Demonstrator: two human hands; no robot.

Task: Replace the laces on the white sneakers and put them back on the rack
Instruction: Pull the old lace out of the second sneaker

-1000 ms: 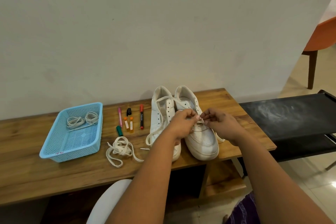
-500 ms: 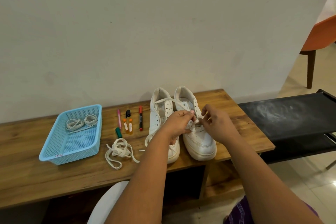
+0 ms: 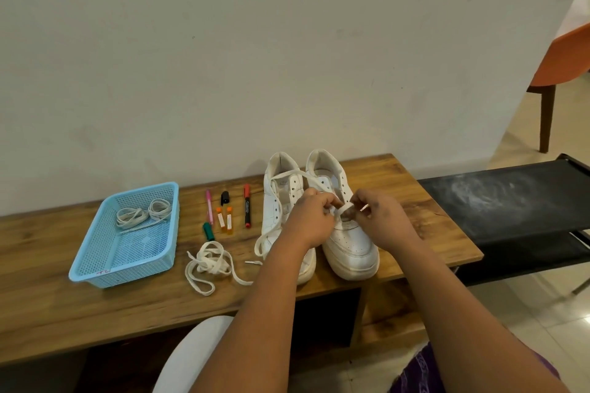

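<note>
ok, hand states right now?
Left hand: pinching the lace over the right-side sneaker.
Right hand: pinching the same lace.

We see both hands meet over right sneaker (image 3: 348, 233), pinching lace (image 3: 343, 209) there. Just left of grip: left sneaker (image 3: 281, 201), its lace looping across toward grip. Further left, markers (image 3: 227, 212) and loose lace pile (image 3: 212, 262) crowd bench (image 3: 415, 217); blue basket (image 3: 95, 265) well beyond. Right of grip: bare bench strip, then black rack (image 3: 510, 198). Behind grip: wall (image 3: 287, 57) blocks. Near side: bare bench edge.
</note>
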